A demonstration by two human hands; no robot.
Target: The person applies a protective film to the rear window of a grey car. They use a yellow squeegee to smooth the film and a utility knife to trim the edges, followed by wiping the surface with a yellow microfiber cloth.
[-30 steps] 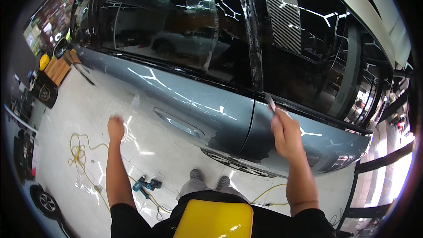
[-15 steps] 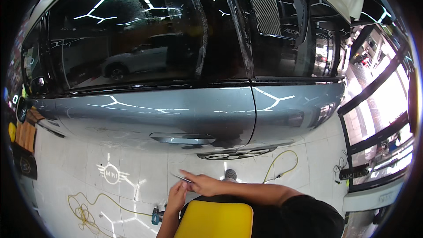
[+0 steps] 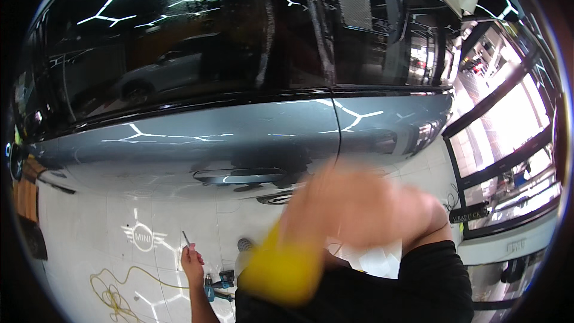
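Note:
My left hand (image 3: 192,262) is closed around a slim grey knife (image 3: 186,239), whose tip points up and away from me. My right hand (image 3: 347,206) is raised close to the camera and badly blurred. Its fingers reach over a flat yellow squeegee card (image 3: 281,272) with rounded corners, tilted and also smeared. The exact grip is hard to see, but the card appears to be held. Beyond my hands stands a grey car door (image 3: 197,143) with a recessed handle (image 3: 239,176) and a dark window (image 3: 179,54).
A teal power tool (image 3: 209,290), resembling a heat gun, is on the floor by my left forearm. A yellow cord (image 3: 128,272) loops over the tiles at left. A light-projected winged emblem (image 3: 143,237) shines on the floor. Framed glass (image 3: 502,167) stands at right.
My hands have parted. The left moved left with the knife; the right rose toward the camera to the yellow squeegee card, which has tilted and shifted. The car appears slightly higher and farther left.

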